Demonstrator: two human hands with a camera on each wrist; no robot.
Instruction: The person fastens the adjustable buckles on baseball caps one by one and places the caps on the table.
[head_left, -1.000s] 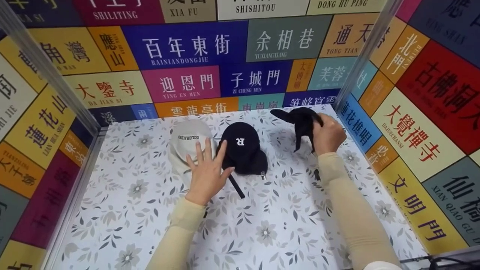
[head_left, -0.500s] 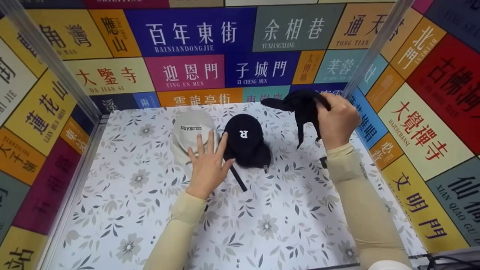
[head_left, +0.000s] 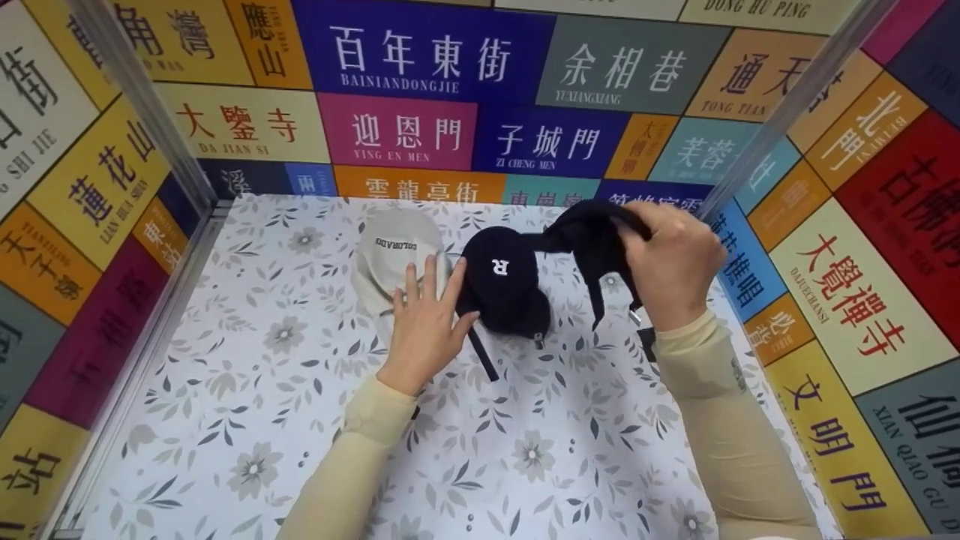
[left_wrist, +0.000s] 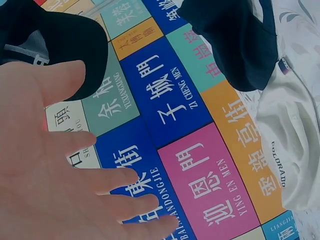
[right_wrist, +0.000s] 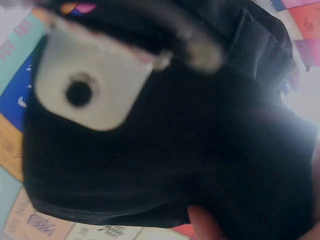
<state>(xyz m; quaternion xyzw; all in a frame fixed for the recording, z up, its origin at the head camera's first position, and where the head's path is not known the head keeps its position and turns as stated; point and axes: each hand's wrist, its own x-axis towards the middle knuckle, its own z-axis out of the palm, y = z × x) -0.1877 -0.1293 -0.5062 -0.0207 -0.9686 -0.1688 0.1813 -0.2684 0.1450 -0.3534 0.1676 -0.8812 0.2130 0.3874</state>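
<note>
In the head view, my right hand (head_left: 675, 259) grips a black cap (head_left: 592, 232) by its edge at the back right. That cap's brim reaches left and overlaps the navy cap in this view. The navy cap (head_left: 491, 289) has a white "R" on its crown and a loose strap (head_left: 483, 357) at its front. Beside it on the left lies an off-white cap (head_left: 397, 244) lettered "COLORADO". My left hand (head_left: 426, 330) has its fingers spread, fingertips at the two lying caps. A white tag (right_wrist: 112, 107) shows against the black cap in the right wrist view.
A white tabletop (head_left: 262, 420) with a grey leaf and flower print lies under the caps. Colourful lettered panels (head_left: 397, 139) wall in the back and both sides. Metal posts (head_left: 787, 105) stand at the rear corners.
My right hand has lifted the black cap slightly, then brought it left and lower toward the navy cap. My left hand keeps about the same place, and the head view has shifted.
</note>
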